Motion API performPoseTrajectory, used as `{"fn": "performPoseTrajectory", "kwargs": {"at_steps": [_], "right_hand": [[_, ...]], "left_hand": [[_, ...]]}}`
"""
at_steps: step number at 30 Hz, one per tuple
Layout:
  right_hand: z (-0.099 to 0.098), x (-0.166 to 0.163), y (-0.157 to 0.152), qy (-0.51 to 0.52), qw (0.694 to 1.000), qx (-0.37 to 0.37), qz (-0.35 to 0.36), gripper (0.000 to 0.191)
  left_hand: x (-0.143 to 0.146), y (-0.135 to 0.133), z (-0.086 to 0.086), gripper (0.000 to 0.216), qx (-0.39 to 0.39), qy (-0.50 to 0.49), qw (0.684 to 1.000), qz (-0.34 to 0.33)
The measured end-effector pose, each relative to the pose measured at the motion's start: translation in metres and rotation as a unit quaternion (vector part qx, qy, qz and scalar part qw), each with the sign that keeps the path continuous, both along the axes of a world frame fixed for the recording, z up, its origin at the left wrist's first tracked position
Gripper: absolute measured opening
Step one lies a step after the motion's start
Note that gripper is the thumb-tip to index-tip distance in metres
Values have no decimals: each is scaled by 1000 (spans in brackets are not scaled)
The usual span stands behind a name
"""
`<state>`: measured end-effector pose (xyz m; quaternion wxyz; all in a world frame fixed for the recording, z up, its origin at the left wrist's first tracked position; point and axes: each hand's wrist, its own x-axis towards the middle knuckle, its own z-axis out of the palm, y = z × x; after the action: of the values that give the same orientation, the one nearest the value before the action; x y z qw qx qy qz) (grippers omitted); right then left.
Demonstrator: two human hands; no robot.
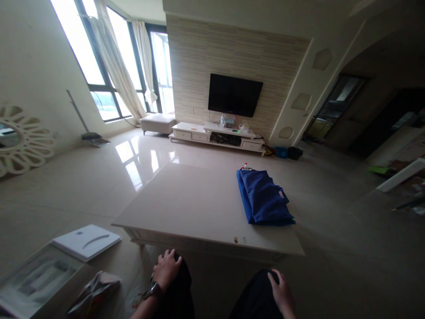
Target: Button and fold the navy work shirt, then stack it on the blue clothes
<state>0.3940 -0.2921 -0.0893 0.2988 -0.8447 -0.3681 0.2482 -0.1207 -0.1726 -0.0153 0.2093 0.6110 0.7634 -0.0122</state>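
My left hand (167,267) rests on my left knee, fingers curved over the dark trouser cloth, a watch on the wrist. My right hand (281,291) lies on my right knee in the same way. Neither hand holds an object. In front of me stands a low white coffee table (199,208). A folded blue cloth (264,198) lies on its right side, well beyond both hands. Two tiny items (239,239) sit near the table's front edge.
A white flat box (86,240) and an open packing tray (36,279) lie on the floor at left, with a crumpled bag (94,292). A TV (234,95) hangs over a white TV cabinet (215,135). A footstool (157,122) stands by the windows.
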Motion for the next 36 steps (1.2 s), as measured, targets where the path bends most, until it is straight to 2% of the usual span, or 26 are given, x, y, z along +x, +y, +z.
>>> {"fn": "performPoseTrajectory", "kwargs": {"at_steps": [9,21,36], "right_hand": [[-8,8,0,9,999,31,-3,73],[-25,17,4,10,999,37,0,75],[-15,12,2,17,999,49,-7,76]], "left_hand": [[-1,3,-10,59,5,-13,1000,6],[-1,2,-11,56,19,-10,1000,3],[-2,2,-11,57,9,-15,1000,7]]}}
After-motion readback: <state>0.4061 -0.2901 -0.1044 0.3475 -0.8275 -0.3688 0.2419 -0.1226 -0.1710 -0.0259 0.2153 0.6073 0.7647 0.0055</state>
